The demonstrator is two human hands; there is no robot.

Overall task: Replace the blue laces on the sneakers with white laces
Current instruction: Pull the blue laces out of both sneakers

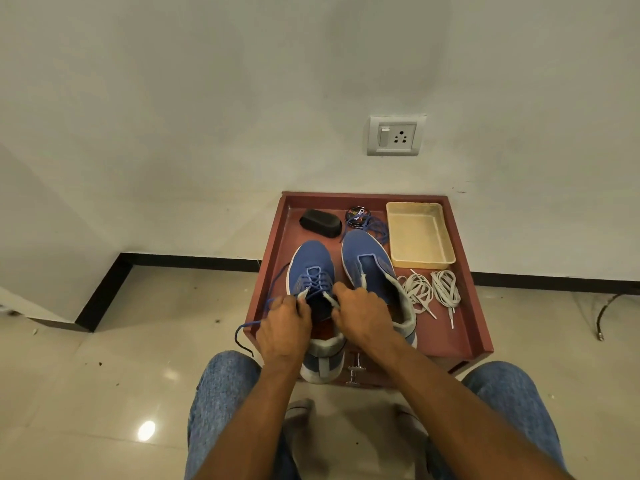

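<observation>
Two blue sneakers stand on a red-brown table (pixel 464 306). The left sneaker (pixel 311 261) still carries its blue lace (pixel 313 280), whose loose end (pixel 252 323) trails off the table's left edge. My left hand (pixel 285 327) grips that lace at the shoe's opening. My right hand (pixel 360 313) pinches the lace on the opening's other side. The right sneaker (pixel 367 261) has no lace. A removed blue lace (pixel 375 228) lies bunched beyond its toe. Two bundled white laces (pixel 433 291) lie to the right of the shoes.
A cream plastic tray (pixel 420 237) sits at the table's back right. A black shoe brush (pixel 320 223) and a round polish tin (pixel 358 216) lie at the back. The table stands against a white wall with a socket (pixel 396 135). My knees in jeans flank the table's front.
</observation>
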